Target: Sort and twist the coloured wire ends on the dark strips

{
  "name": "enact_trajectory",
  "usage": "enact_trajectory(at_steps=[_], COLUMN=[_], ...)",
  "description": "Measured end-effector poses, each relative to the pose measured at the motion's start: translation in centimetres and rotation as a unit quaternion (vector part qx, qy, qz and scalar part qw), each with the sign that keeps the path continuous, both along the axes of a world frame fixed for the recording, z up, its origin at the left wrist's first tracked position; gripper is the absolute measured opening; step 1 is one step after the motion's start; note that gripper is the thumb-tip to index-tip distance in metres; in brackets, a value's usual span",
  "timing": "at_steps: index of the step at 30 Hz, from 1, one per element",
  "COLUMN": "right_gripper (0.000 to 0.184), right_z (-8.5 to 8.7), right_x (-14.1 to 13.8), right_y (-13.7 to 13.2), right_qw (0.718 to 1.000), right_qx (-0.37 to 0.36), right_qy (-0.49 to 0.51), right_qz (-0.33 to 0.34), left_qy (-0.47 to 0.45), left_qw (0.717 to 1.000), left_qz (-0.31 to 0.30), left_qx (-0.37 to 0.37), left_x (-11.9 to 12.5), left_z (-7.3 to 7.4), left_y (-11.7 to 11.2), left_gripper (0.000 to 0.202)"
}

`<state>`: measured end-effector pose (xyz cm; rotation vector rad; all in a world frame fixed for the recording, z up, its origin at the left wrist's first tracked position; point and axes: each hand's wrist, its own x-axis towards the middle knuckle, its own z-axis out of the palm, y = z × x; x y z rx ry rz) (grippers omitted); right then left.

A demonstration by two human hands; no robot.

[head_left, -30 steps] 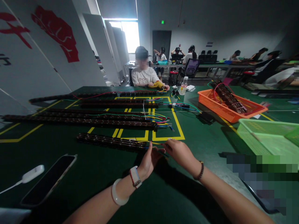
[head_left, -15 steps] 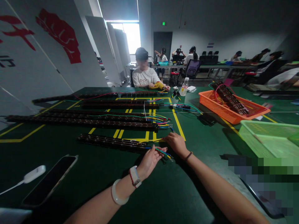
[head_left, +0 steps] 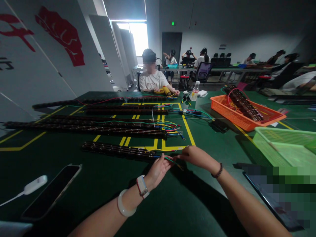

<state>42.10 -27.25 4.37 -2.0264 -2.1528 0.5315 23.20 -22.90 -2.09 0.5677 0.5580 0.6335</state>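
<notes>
A short bundle of dark rods (head_left: pixel 116 150) lies across the near part of the table, with coloured wires (head_left: pixel 170 159) coming out of its right end. My left hand (head_left: pixel 158 171) is turned palm up under these wires, and they run between its thumb and fingers. My right hand (head_left: pixel 195 156) is closed in a pinch at the wires, close to the left fingertips; its fingertips are partly hidden. One yellow wire (head_left: pixel 163 150) with a reddish end lies loose on the table just above the hands.
Longer rod bundles (head_left: pixel 93 128) lie beyond, their wires pointing right. An orange basket (head_left: pixel 232 115) holds another bundle, beside a green basket (head_left: pixel 276 141). A phone (head_left: pixel 53 191) and white adapter (head_left: pixel 36 185) lie left. Across the table a person (head_left: pixel 153 79) has a yellow tool (head_left: pixel 164 90).
My right hand has let go of the yellow wire and moved down and right to the wires at my left hand. The left hand has stayed in place.
</notes>
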Motion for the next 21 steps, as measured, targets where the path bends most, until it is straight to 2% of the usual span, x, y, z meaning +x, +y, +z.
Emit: enact_trajectory(at_steps=[3,8,11,15,18,21], right_gripper=[0.042,0.02,0.023,0.028,0.029,0.03], right_z=[0.9,1.0,1.2,1.3,0.6,-0.8], right_x=[-1.9,-3.9,-3.8,-2.6,-1.8,-1.4], right_y=[-1.4,-2.1,-1.9,-1.4,-0.6,0.2], right_qw=[0.996,0.986,0.985,0.984,0.983,0.983], right_qx=[-0.044,-0.039,-0.03,0.009,0.032,0.015], right_qy=[-0.08,-0.16,-0.167,-0.173,-0.172,-0.164], right_qz=[0.017,0.03,0.02,-0.027,-0.058,-0.079], left_qy=[-0.003,-0.025,-0.024,-0.013,0.018,0.03], left_qw=[1.0,0.999,0.999,0.999,0.999,0.999], left_qz=[-0.006,-0.01,-0.002,0.011,0.012,0.019], left_qx=[0.011,0.027,0.029,0.043,0.041,0.034], left_x=[0.0,0.1,0.2,0.3,0.1,0.0], left_z=[0.0,0.0,0.0,-0.1,-0.2,-0.2], left_y=[-0.1,-0.2,-0.3,-0.4,-0.4,-0.4], left_gripper=[0.032,0.036,0.038,0.039,0.038,0.034])
